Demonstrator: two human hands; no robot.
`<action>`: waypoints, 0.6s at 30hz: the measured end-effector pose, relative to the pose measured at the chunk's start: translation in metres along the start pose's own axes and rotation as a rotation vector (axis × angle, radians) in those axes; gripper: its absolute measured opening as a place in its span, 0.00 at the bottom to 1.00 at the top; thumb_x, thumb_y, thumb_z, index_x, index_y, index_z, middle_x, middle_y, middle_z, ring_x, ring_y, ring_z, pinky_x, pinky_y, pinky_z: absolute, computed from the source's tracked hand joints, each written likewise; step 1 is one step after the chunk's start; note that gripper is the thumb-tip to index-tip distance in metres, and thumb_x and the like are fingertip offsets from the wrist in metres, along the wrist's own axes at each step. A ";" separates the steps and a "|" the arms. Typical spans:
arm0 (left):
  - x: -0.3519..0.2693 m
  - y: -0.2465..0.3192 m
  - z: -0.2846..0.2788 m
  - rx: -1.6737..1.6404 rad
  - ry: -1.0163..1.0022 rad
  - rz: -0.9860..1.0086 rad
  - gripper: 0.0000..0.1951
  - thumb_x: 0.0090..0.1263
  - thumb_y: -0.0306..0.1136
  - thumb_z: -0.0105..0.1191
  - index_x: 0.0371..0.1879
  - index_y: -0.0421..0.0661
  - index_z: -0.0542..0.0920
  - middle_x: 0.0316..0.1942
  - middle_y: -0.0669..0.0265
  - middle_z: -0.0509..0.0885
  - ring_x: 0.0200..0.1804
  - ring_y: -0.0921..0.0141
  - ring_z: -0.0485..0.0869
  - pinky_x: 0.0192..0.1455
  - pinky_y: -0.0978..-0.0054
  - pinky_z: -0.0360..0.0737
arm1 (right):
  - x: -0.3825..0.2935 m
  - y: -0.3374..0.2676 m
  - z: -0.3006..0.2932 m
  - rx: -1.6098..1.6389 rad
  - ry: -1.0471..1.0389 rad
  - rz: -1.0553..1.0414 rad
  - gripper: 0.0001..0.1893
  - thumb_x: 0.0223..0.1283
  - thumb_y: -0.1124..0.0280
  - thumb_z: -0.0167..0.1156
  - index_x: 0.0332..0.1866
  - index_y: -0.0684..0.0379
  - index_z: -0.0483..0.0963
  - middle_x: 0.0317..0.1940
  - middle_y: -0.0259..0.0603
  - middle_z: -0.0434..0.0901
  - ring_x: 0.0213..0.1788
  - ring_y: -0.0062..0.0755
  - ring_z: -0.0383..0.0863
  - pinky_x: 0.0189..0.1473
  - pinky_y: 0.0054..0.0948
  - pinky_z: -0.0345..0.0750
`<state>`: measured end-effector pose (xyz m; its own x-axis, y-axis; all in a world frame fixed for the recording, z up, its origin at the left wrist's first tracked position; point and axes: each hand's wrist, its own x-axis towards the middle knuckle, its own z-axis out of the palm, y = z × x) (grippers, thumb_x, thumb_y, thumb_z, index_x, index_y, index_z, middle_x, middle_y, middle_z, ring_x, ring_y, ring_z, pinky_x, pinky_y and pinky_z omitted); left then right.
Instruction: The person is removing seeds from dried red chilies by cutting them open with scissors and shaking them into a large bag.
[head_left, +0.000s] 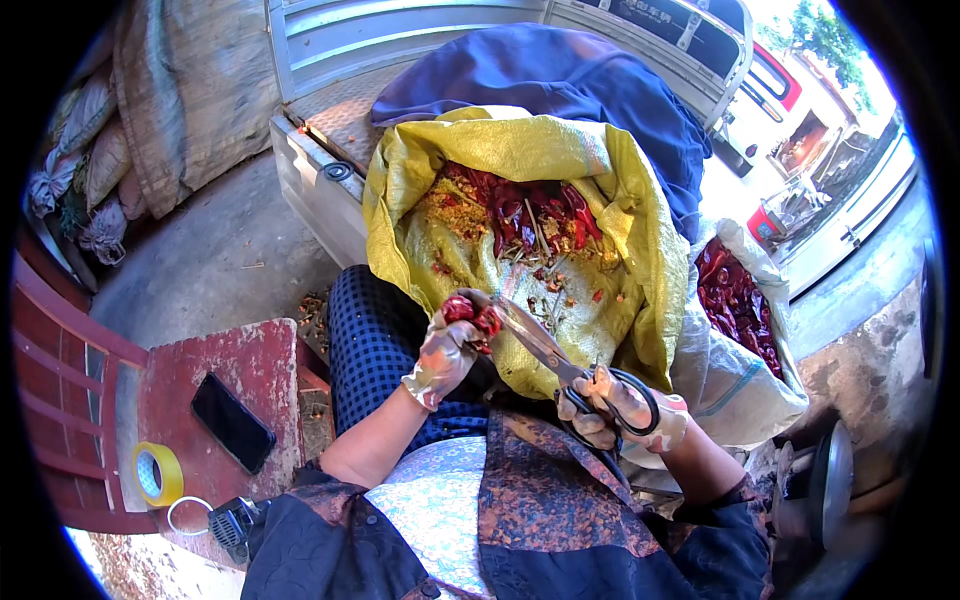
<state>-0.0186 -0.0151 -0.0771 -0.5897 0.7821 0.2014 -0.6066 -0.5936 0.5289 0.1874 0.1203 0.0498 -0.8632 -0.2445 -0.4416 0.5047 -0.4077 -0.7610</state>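
Note:
My left hand (444, 358), in a stained glove, is closed around several dried red chilies (471, 318) in front of my lap. In my right hand (637, 412), also gloved, are large black-handled scissors (551, 351); their blades point up and left, the tips close beside the chilies. Whether the tips touch them I cannot tell. Beyond my hands, a yellow woven sack (517, 142) lies rolled open, with dried red chilies (517, 206), stems and yellow seeds inside. A white woven sack (739, 401) full of dark red chilies (739, 300) stands to the right.
A worn red chair (262, 345) at left bears a black phone (234, 422) and a roll of yellow tape (157, 474). Behind the yellow sack are dark blue cloth (525, 67) and a metal cargo bed (315, 210). Filled sacks (109, 165) lie at upper left.

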 end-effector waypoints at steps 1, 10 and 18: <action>0.001 0.003 -0.004 -0.016 0.010 -0.025 0.20 0.50 0.22 0.46 0.46 0.41 0.71 0.41 0.59 0.76 0.46 0.62 0.77 0.54 0.68 0.75 | -0.002 0.000 0.003 0.003 0.034 0.011 0.32 0.55 0.37 0.55 0.46 0.59 0.67 0.25 0.26 0.66 0.24 0.12 0.61 0.22 0.13 0.61; 0.000 0.000 0.002 0.007 -0.026 0.047 0.20 0.52 0.22 0.44 0.48 0.41 0.71 0.42 0.55 0.78 0.50 0.60 0.77 0.59 0.64 0.72 | 0.003 0.010 0.017 -0.067 0.250 0.136 0.27 0.61 0.39 0.49 0.39 0.59 0.69 0.19 0.25 0.64 0.17 0.14 0.58 0.19 0.16 0.56; -0.001 0.003 -0.001 -0.024 -0.010 0.038 0.21 0.50 0.22 0.44 0.47 0.42 0.71 0.41 0.57 0.78 0.49 0.62 0.78 0.59 0.64 0.73 | -0.002 0.010 0.022 0.026 0.230 0.072 0.25 0.63 0.42 0.50 0.38 0.59 0.70 0.18 0.27 0.65 0.16 0.15 0.58 0.17 0.17 0.57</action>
<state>-0.0197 -0.0178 -0.0765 -0.6074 0.7605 0.2295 -0.5961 -0.6273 0.5011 0.1939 0.0975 0.0537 -0.8023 -0.0685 -0.5930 0.5625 -0.4194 -0.7126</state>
